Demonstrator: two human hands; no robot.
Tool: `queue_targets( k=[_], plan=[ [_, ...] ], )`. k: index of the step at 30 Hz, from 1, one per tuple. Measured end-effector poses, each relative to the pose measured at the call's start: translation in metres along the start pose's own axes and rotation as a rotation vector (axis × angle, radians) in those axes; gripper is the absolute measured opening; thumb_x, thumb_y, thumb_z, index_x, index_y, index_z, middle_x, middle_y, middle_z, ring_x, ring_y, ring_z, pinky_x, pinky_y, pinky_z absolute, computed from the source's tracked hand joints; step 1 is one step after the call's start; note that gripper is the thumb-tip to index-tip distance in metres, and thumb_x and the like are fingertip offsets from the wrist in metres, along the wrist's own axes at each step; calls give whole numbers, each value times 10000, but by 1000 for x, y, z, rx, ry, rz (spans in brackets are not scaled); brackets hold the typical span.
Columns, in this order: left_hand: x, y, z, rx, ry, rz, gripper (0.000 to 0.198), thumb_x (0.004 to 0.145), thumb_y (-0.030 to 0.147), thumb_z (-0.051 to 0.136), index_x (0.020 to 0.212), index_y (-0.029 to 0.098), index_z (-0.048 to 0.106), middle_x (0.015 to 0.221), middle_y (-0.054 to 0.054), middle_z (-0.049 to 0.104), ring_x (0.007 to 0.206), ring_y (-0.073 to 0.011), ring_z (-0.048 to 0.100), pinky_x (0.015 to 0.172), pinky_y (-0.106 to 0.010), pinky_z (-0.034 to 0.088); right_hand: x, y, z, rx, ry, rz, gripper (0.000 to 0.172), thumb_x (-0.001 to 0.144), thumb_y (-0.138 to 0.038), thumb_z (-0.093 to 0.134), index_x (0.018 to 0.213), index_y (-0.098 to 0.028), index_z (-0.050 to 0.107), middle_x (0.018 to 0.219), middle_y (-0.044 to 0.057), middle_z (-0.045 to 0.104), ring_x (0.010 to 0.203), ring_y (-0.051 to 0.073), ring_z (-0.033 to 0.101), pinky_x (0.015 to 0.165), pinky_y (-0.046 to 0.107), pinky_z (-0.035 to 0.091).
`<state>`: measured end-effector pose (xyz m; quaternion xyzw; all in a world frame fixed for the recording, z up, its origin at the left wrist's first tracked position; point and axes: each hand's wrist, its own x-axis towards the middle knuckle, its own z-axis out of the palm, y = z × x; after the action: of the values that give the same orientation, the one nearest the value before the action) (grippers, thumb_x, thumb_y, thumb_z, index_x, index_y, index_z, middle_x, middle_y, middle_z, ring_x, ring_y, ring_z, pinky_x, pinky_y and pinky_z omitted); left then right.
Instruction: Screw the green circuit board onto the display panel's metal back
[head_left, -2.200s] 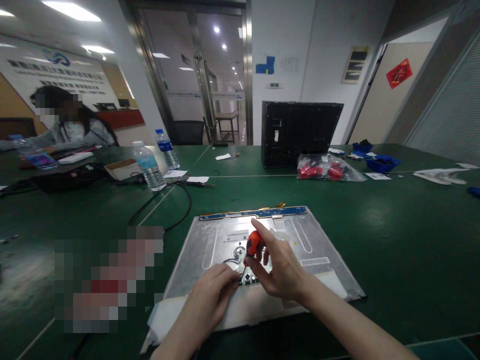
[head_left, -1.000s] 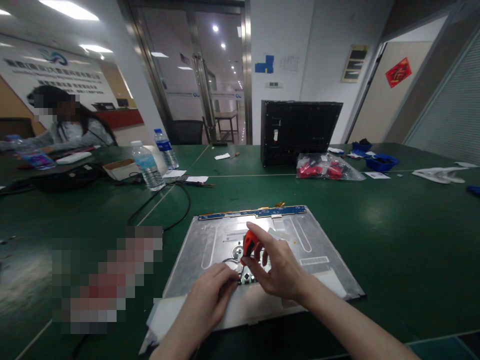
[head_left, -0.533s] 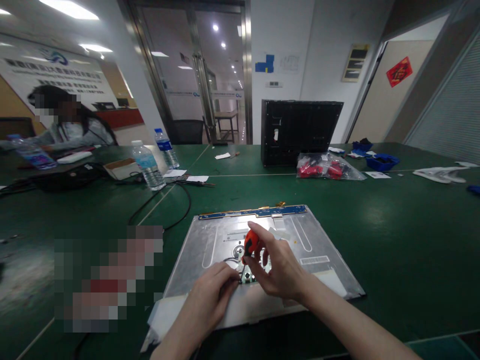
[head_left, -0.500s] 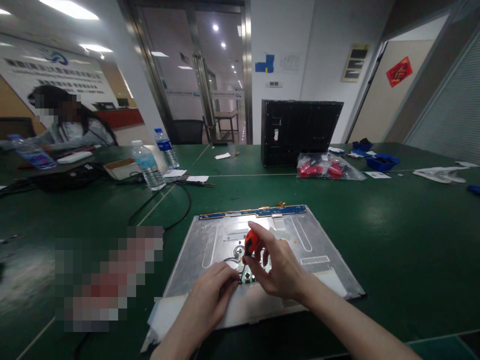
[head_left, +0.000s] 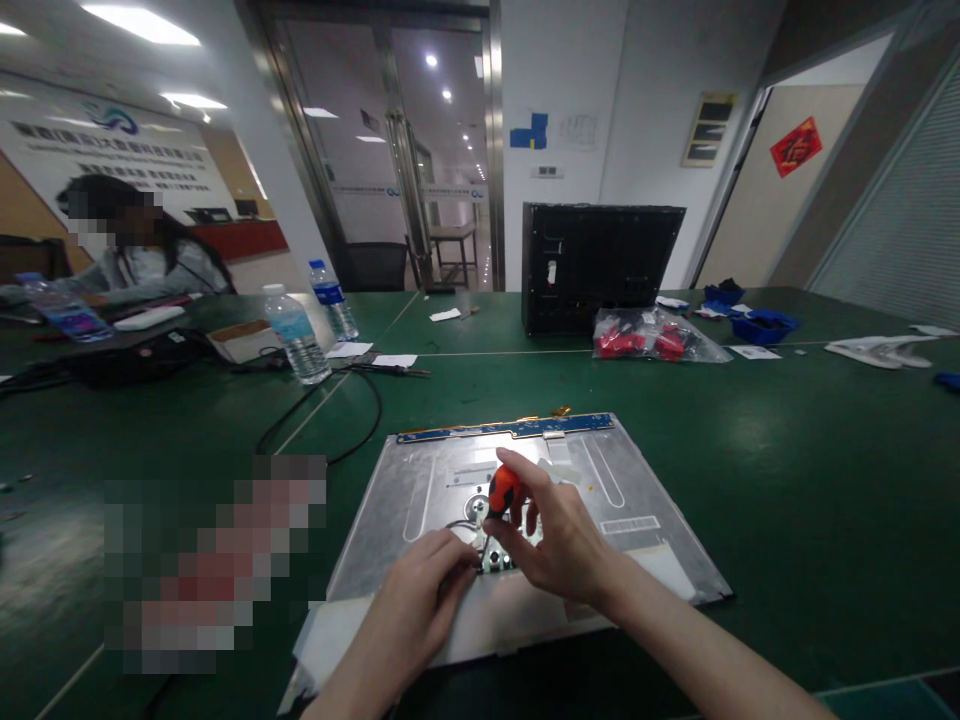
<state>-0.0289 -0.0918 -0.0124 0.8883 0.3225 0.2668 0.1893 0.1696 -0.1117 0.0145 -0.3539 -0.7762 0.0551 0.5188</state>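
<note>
A flat silvery panel [head_left: 645, 500], which looks like the back of a display, lies on the green table in front of me. A blue circuit strip [head_left: 480, 430] runs along its far edge. My right hand [head_left: 559, 520] grips a screwdriver [head_left: 502, 490] with an orange and black handle, its shaft pointing down at a small green circuit board [head_left: 499, 562] on the panel. Close to the screwdriver's tip, my left hand [head_left: 431, 580] has its fingers pressed together at the board's left edge, by a dark cable [head_left: 459, 523]. Whatever those fingertips pinch is hidden.
A black monitor housing [head_left: 600, 265] stands behind the panel, with a plastic bag of red items [head_left: 660, 335] before it. Water bottles [head_left: 296, 335] and a looped black cable [head_left: 379, 410] are at the left. Blue trays [head_left: 763, 325] sit far right. A person [head_left: 150, 240] sits at far left.
Both hands stay almost in place at the circuit board. The screwdriver's handle tilts very slightly differently; the whole view has shifted a little.
</note>
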Motion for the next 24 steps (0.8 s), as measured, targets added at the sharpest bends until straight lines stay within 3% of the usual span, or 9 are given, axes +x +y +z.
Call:
queue_targets(
  k=[24],
  plan=[
    [-3, -3, 2, 3, -43, -46, 171, 882, 133, 455, 860, 201, 611, 843, -44, 650, 784, -189, 624, 678, -280, 482, 1, 3, -8, 26, 102, 69, 652, 888, -192, 563, 1446, -268, 234, 845, 5, 598, 555, 98, 534, 454, 204, 447]
  ],
)
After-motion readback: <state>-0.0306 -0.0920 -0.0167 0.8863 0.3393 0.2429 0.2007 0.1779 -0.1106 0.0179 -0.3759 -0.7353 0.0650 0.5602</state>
